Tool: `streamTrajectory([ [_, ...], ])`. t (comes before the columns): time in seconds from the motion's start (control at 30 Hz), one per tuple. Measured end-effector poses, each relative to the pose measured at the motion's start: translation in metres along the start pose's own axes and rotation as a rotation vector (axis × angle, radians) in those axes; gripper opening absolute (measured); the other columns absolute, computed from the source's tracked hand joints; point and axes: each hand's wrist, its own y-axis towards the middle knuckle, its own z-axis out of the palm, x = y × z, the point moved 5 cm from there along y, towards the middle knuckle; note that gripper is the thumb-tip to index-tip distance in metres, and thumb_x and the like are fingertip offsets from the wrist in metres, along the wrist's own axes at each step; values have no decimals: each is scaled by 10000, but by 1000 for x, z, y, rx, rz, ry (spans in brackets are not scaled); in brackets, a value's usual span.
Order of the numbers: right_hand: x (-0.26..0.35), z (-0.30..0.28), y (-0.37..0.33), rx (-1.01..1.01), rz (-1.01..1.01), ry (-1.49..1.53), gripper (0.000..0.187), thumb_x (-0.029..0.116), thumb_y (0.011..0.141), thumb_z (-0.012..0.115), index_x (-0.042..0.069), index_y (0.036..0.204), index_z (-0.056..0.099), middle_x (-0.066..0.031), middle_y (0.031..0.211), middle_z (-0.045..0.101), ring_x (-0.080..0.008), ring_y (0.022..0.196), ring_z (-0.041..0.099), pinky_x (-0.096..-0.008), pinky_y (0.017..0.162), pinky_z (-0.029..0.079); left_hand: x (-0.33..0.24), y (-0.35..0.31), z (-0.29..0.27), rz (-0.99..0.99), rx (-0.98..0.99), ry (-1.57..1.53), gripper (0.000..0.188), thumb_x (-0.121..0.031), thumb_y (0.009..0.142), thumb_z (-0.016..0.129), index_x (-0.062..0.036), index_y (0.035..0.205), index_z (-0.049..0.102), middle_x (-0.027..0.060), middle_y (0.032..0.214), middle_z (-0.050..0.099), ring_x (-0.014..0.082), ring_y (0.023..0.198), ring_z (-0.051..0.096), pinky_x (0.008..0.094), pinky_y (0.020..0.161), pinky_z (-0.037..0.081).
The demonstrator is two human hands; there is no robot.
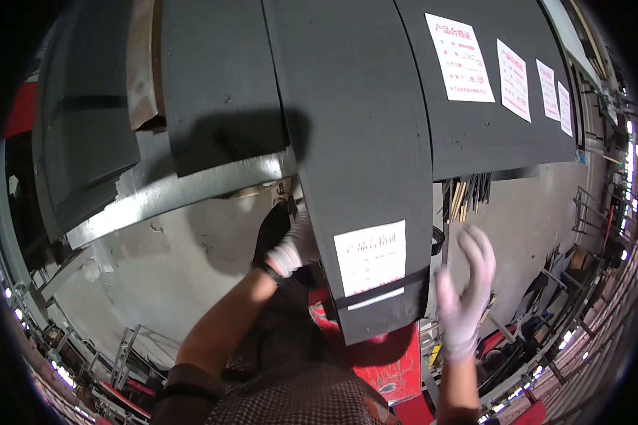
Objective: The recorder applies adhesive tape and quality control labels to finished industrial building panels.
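A long dark grey board or bundle runs toward me, its near end jutting past the neighbouring ones. Near that end a white paper sheet with red print lies under a black strap that goes across. My left hand, in a pale glove, is at the bundle's left side; its fingers are hidden by the edge. My right hand, also gloved, is held up on the right side, apart from the bundle. Its fingers are spread, with nothing in them.
Dark boards lie on a metal beam at left. Another dark board at right carries several white sheets. Thin black and tan strips hang beneath it. A scuffed red surface is below the bundle's near end.
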Motion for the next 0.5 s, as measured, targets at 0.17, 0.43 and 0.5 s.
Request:
streamTrajectory([
  [0.17, 101, 56, -31, 180, -81, -285, 679, 529, 666, 715, 129, 1195, 571, -255, 1185, 486, -468, 1067, 477, -688, 920, 291, 6, 11, 76, 455, 56, 514, 476, -171, 934, 644, -75, 1370, 481, 79, 1220, 603, 256, 1080, 621, 439, 1008, 496],
  [0.43, 87, 58, -37, 153, -11, -264, 755, 555, 663, 704, 86, 1235, 549, -276, 1256, 467, -489, 1187, 428, -694, 987, 257, -136, -188, 61, 222, -1, 434, 314, 10, 865, 703, -67, 1139, 570, 90, 1172, 616, 190, 1053, 614, 353, 939, 502],
  [0.5, 97, 46, -27, 99, -47, -150, 792, 484, 643, 726, 92, 1300, 519, -253, 1253, 483, -480, 1205, 435, -704, 1005, 245, -159, -185, 135, 377, -49, 732, 317, 24, 859, 686, -61, 1127, 539, 97, 1124, 607, 165, 993, 599, 284, 814, 496],
])
